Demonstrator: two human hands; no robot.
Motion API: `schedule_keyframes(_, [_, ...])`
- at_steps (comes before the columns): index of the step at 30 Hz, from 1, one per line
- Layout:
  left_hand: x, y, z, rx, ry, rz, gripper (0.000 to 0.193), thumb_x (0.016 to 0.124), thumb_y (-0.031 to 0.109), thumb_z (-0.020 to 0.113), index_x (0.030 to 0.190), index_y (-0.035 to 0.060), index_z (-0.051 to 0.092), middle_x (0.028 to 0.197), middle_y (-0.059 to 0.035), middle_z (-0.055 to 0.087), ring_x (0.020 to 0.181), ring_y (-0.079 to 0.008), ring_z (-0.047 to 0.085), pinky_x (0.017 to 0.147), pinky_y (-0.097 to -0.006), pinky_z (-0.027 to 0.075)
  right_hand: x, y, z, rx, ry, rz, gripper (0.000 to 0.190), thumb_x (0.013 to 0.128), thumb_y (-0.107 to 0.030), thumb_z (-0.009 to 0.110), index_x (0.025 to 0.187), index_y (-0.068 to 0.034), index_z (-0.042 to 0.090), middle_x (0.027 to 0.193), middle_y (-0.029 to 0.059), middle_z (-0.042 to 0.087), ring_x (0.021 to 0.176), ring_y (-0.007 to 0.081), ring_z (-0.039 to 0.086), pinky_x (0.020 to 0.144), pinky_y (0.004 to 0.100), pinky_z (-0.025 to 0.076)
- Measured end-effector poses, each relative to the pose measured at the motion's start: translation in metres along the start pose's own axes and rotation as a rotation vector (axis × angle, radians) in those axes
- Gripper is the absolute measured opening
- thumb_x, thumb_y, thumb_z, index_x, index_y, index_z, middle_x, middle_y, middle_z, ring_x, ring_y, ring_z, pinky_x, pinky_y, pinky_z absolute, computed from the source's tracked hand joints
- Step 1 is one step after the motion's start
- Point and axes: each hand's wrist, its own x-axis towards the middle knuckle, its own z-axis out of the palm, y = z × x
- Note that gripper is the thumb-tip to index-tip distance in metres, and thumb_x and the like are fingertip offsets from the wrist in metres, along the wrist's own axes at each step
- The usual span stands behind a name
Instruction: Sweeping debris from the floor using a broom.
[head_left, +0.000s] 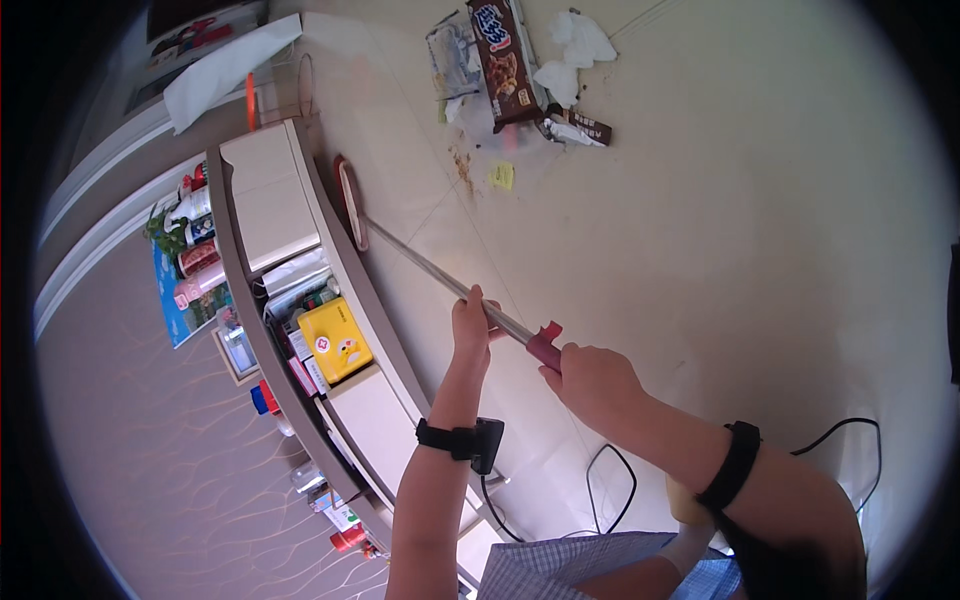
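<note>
Both hands hold a long metal pole (420, 259) with a dark red handle grip (545, 351). My left hand (471, 322) is wrapped around the bare shaft, below the grip. My right hand (598, 381) closes over the grip's upper end. A narrow red and pale head (351, 202), of a broom or mop, sits at the pole's far end, on the floor beside the cabinet base. Farther off lies a pile of litter: a brown snack packet (506, 67), crumpled white tissues (576, 41), a torn brown and silver wrapper (577, 127), and a yellow paper scrap (502, 175).
Brown crumbs (463, 169) lie on the tiled floor (675, 247). A low cabinet (274, 199) runs along the left, with a yellow first-aid box (335, 341) in its open shelf and bottles on top. Black cables (634, 480) loop on the floor near my body.
</note>
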Motion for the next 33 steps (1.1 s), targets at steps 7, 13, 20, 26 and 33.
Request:
schedule_keyframes(7, [-0.010,-0.060,-0.017,0.042,0.078,-0.163,0.035,0.080,0.030,0.036,0.068,-0.0019,0.043,0.057,-0.0081,0.046,0.049,-0.0177,0.053,0.043,-0.0303,0.050,0.005,0.017,0.021,-0.086,-0.212,0.014,0.030,0.076,-0.031,0.047,0.070,-0.003,0.053,0.060,0.0084,0.055,0.055,0.0223,0.055,0.050,0.0332,0.044])
schedule_keyframes(13, [-0.022,-0.054,-0.008,0.001,0.020,-0.223,0.032,0.081,0.028,0.035,0.071,-0.0022,0.041,0.062,-0.0100,0.047,0.052,-0.0205,0.054,0.046,-0.0334,0.052,-0.002,0.019,0.011,-0.117,-0.240,0.019,0.029,0.075,-0.031,0.048,0.069,-0.003,0.054,0.059,0.0079,0.055,0.055,0.0222,0.056,0.051,0.0333,0.045])
schedule_keyframes(20, [-0.084,-0.002,0.037,-0.194,-0.155,-0.234,0.024,0.082,0.023,0.034,0.072,0.0009,0.037,0.064,-0.0077,0.045,0.051,-0.0181,0.052,0.043,-0.0327,0.051,-0.061,0.013,-0.083,-0.133,-0.195,0.012,0.030,0.076,-0.031,0.047,0.065,-0.002,0.047,0.049,0.0088,0.051,0.044,0.0243,0.053,0.044,0.0335,0.043])
schedule_keyframes(26, [-0.099,0.006,0.041,-0.186,-0.116,-0.110,0.023,0.083,0.021,0.034,0.067,0.0054,0.037,0.057,-0.0049,0.045,0.045,-0.0142,0.047,0.038,-0.0248,0.037,-0.083,0.009,-0.079,-0.149,-0.243,0.032,0.030,0.077,-0.029,0.046,0.063,-0.002,0.045,0.044,0.0071,0.049,0.040,0.0231,0.052,0.040,0.0330,0.042])
schedule_keyframes(33, [-0.008,-0.022,-0.004,-0.024,0.009,-0.031,0.026,0.082,0.025,0.037,0.068,0.0043,0.040,0.057,-0.0044,0.045,0.043,-0.0127,0.046,0.037,-0.0251,0.041,-0.003,0.011,0.003,0.064,-0.141,0.040,0.028,0.076,-0.028,0.047,0.070,-0.001,0.050,0.057,0.0110,0.054,0.053,0.0257,0.055,0.050,0.0355,0.044])
